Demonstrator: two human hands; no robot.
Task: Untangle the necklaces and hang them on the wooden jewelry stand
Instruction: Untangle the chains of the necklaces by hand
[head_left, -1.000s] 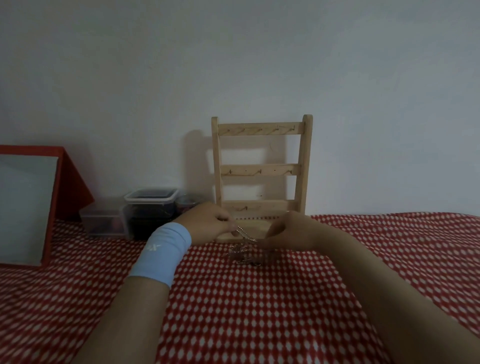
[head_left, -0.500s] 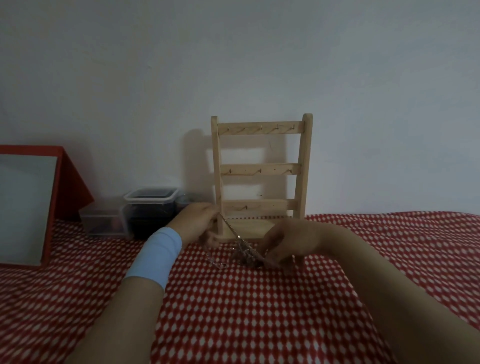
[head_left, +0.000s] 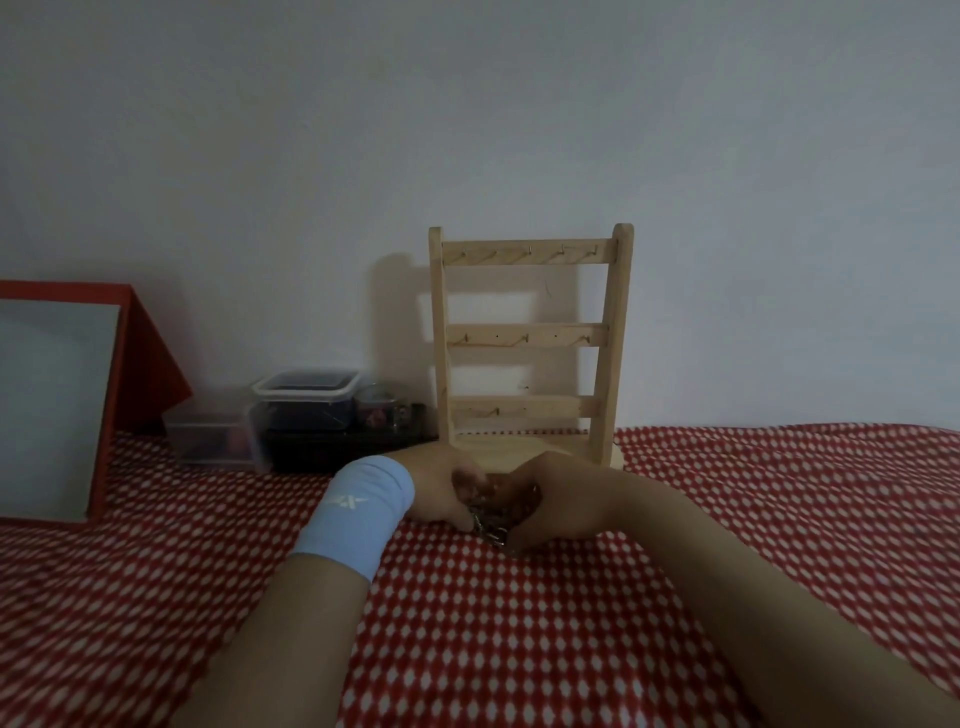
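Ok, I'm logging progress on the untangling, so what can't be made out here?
Head view only:
Necklaces: mostly covered by the left hand and right hand curled round them; number of chains and knots unclear.
Stand: base partly hidden behind the hands.
Plastic boxes: contents too dark to tell.
Red-framed board: cut off by the left edge.

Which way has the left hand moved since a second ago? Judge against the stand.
Yes. The left hand, gripping the necklaces, moved down the picture, toward the person: it covered the wooden jewelry stand's left post foot, now sits mostly below the base.
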